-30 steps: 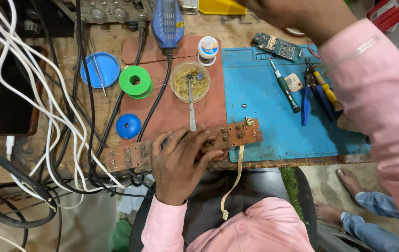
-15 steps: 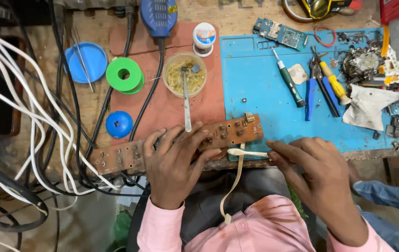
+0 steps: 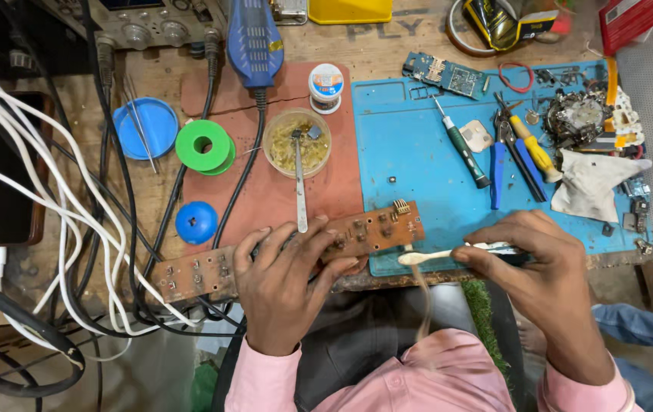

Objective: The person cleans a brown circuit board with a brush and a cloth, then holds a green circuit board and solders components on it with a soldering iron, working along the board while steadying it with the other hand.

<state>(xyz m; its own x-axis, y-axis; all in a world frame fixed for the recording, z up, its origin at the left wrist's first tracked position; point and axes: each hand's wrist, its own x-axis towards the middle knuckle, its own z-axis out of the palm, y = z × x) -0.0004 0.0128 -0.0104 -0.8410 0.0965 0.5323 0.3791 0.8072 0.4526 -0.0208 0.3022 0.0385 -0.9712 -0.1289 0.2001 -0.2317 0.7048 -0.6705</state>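
Board: long brown circuit board [image 3: 376, 229], studded, lying across the blue mat's [image 3: 418, 168] front edge.
Left hand [image 3: 284, 278]: fingers spread flat on it.
Right hand [image 3: 536, 263]: pinching a pale-tipped tool [image 3: 448, 253] (possibly a brush).

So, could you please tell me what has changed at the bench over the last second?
The right hand, reaching up over the blue mat a second ago, has come back down to the bench edge and now grips a pale-tipped brush-like tool, its tip just off the right end of the long brown circuit board. The left hand stayed pressed on the board's middle. The board and the tools on the mat kept their places.
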